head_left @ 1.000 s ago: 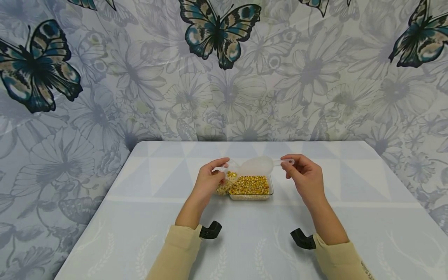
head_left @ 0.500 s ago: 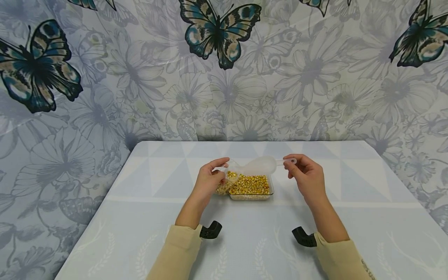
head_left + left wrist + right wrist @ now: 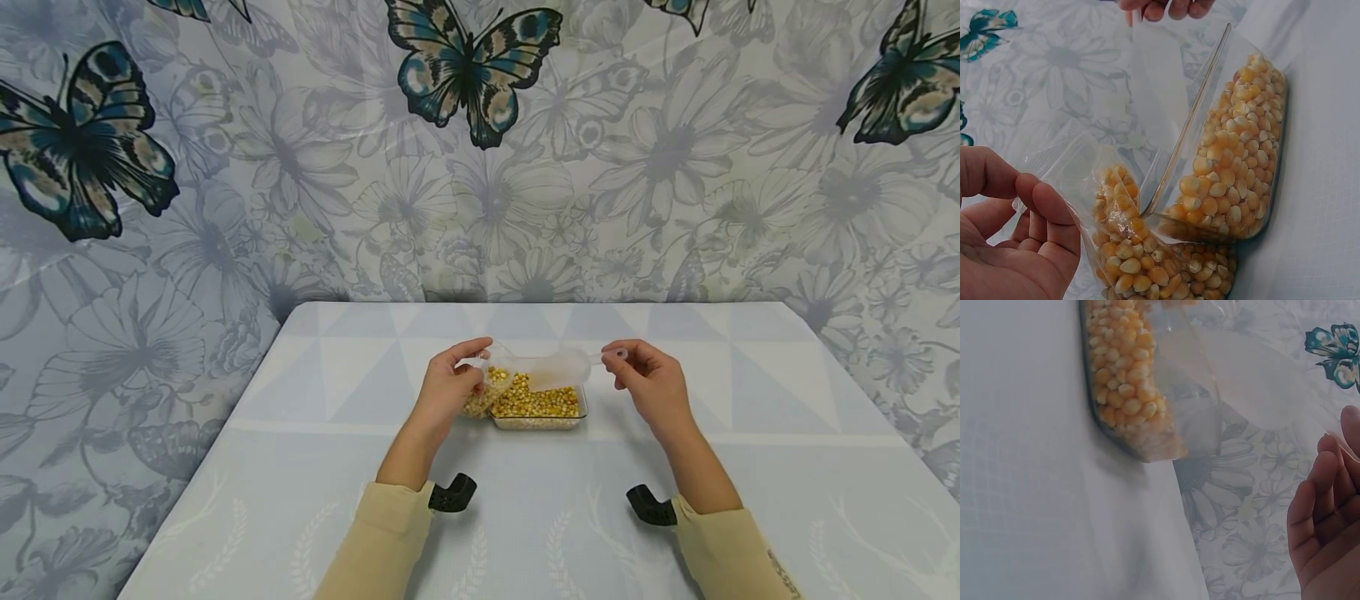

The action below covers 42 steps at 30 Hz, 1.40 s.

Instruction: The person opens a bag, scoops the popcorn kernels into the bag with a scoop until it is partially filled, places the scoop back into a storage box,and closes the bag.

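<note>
My left hand [image 3: 444, 390] pinches the open mouth of a clear plastic bag [image 3: 1132, 250] partly filled with corn kernels. The bag stands against the left end of a rectangular glass container [image 3: 538, 423]. More yellow kernels [image 3: 1241, 150] fill much of that container. Between thumb and fingers, my right hand [image 3: 654, 382] holds the slim handle of a translucent white plastic scoop [image 3: 561, 368]. The scoop's bowl points left and overlaps the back of the container in the head view. In the right wrist view the bowl shows through the glass wall; its inside is hidden.
Everything stands on a pale patterned table [image 3: 540, 517]. A wall cloth with flowers and butterflies [image 3: 472, 75] hangs behind its far edge. Black wrist mounts [image 3: 452, 493] stick out from both sleeves.
The scoop has shifted slightly right and then come down over the container, covering some kernels from view. My left hand and the bag have stayed in place.
</note>
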Tool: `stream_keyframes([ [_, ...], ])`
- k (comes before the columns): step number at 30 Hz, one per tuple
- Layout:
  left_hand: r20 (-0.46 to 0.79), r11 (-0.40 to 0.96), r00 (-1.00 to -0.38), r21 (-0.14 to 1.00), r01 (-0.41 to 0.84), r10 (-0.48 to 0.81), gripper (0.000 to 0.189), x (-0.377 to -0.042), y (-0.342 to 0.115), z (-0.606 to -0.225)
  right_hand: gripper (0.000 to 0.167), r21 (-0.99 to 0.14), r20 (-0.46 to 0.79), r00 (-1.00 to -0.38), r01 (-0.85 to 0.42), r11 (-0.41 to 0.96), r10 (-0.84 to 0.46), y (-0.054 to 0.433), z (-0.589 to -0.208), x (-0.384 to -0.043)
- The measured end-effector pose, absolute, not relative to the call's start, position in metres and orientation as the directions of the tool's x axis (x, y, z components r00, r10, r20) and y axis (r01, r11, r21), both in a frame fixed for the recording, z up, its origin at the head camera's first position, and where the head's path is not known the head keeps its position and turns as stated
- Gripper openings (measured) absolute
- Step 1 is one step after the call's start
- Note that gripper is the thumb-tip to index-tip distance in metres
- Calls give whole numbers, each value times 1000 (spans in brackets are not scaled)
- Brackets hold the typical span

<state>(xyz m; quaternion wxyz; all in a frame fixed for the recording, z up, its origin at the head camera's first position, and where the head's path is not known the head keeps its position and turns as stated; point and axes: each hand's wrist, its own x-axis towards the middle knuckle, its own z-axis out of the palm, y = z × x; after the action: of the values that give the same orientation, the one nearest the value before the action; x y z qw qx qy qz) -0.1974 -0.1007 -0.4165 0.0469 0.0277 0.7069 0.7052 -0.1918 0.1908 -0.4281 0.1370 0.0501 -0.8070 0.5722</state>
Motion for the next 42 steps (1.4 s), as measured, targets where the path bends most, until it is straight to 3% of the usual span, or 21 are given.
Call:
stream_keyframes([
  [29,-19,2,-994,1000,-19,108,55,-195,-100,-414,25,-790,225,-973,-212,576,-50,190,-452,-199],
  [42,-32,-7,-993,999,-33,110,54,-196,-101,-415,23,-773,194,-974,-226,592,-119,187,-459,-199],
])
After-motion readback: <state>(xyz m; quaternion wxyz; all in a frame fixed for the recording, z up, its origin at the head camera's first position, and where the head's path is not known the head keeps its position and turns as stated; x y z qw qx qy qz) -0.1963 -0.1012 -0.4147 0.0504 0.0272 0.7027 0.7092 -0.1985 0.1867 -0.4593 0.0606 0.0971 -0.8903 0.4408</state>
